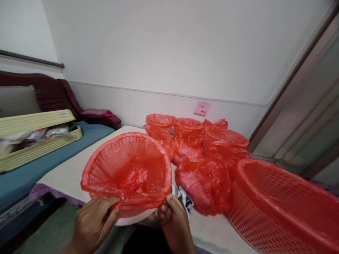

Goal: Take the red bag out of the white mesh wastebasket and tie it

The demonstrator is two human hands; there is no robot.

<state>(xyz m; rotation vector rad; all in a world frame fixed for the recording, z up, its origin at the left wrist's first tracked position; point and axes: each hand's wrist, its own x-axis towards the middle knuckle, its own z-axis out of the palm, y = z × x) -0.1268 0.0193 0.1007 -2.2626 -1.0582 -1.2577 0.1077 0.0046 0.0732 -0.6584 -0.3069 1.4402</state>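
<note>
Left hand (91, 220): fingers pinch red bag (127, 169) on basket rim.
Right hand (173, 220): fingers pinch the same bag.
Pink note (202, 108), 1 o'clock: writing too small to read.

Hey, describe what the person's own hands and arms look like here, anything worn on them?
Both hands are bare: the left hand and the right hand show no gloves, rings or visible markings. What shows of the wrists at the bottom edge of the picture is bare too, with no sleeve, watch or bracelet in view. The forearms are cut off by the frame, so anything worn higher up cannot be told.
</note>
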